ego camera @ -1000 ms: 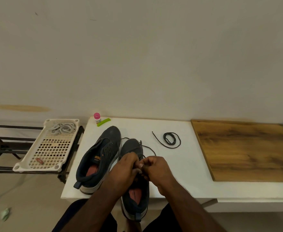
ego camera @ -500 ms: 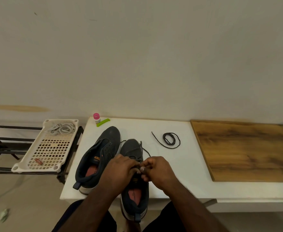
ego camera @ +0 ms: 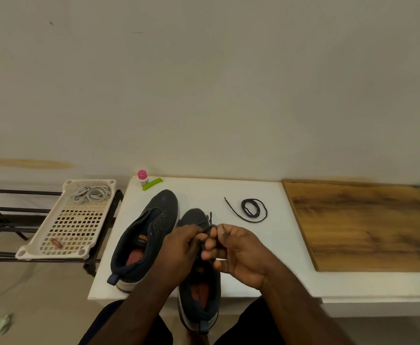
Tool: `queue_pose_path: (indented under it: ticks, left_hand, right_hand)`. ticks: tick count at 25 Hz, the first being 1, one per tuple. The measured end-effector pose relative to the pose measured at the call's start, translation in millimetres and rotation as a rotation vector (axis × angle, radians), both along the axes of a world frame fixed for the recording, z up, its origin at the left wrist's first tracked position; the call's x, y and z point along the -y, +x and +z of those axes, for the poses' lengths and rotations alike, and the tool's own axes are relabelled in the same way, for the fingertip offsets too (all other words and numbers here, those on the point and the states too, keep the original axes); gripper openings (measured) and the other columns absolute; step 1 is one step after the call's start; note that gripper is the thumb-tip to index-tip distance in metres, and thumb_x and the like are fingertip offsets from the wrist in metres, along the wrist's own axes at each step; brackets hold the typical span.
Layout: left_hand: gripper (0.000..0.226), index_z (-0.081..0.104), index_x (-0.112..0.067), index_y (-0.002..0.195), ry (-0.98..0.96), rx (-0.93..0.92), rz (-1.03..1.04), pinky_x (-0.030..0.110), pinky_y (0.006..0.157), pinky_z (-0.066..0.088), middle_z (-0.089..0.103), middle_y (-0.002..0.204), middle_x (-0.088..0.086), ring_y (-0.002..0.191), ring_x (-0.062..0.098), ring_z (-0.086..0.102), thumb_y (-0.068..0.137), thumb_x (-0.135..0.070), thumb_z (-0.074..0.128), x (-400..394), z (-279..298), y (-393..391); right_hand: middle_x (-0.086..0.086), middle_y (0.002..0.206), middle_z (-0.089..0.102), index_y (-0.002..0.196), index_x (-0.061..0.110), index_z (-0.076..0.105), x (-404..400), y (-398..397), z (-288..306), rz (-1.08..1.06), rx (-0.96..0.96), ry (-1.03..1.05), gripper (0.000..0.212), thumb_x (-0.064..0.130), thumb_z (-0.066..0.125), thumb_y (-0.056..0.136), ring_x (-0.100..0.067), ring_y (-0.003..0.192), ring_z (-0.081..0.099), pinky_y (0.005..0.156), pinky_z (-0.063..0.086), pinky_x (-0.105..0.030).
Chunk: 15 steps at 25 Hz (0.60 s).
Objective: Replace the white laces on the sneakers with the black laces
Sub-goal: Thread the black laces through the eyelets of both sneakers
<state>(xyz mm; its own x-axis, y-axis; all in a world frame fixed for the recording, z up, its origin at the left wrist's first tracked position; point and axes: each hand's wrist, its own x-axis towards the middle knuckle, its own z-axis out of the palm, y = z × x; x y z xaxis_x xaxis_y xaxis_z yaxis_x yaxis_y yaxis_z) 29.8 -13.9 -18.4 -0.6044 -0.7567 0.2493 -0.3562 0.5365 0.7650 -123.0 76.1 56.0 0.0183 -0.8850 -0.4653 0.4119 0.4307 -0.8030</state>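
Note:
Two dark grey sneakers lie on the white table point(ego camera: 266, 277). The left sneaker point(ego camera: 145, 235) has bare eyelets and no lace. The right sneaker point(ego camera: 199, 295) hangs over the front edge, with a black lace point(ego camera: 210, 217) partly threaded near its toe. My left hand point(ego camera: 181, 250) and my right hand point(ego camera: 238, 252) meet over its eyelets, both pinching that lace. A second black lace point(ego camera: 252, 210) lies coiled further back on the right. The white laces point(ego camera: 90, 192) sit bundled in the cream basket point(ego camera: 47, 250).
A pink-capped bottle point(ego camera: 142, 178) and a green strip point(ego camera: 152, 183) stand at the table's back left corner. A wooden board point(ego camera: 368, 227) covers the table's right part. The basket rests on a black metal rack point(ego camera: 2, 230) to the left.
My hands have shifted slightly over the right sneaker, and the loose lace end that trailed to the right of the toe has been drawn in.

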Motion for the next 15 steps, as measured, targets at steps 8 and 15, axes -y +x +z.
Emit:
queue_pose_path:
  ticks: [8, 15]
  left_hand:
    - [0.020, 0.069, -0.020, 0.101, 0.469, -0.021, 0.459, 0.031, 0.078, 0.051, 0.070, 0.092, 0.001, 0.078, 0.015, 0.064, 0.096, -0.010, 0.051, 74, -1, -24]
    - [0.014, 0.071, -0.018, 0.101, 0.015, -0.123, 0.169, 0.026, 0.097, 0.042, 0.062, 0.111, -0.011, 0.111, 0.007, 0.054, 0.090, -0.010, 0.068, 111, 30, -69]
  right_hand:
    - [-0.012, 0.083, 0.067, 0.101, 0.007, 0.055, -5, 15, -18, -0.171, 0.177, -0.066, 0.021, 0.017, 0.038, 0.106, -0.025, 0.076, 0.069, 0.062, 0.055, -0.029]
    - [-0.014, 0.082, 0.065, 0.098, 0.007, 0.058, -4, 12, -42, -0.150, 0.098, 0.051, 0.024, 0.018, 0.039, 0.107, -0.024, 0.070, 0.065, 0.063, 0.054, -0.030]
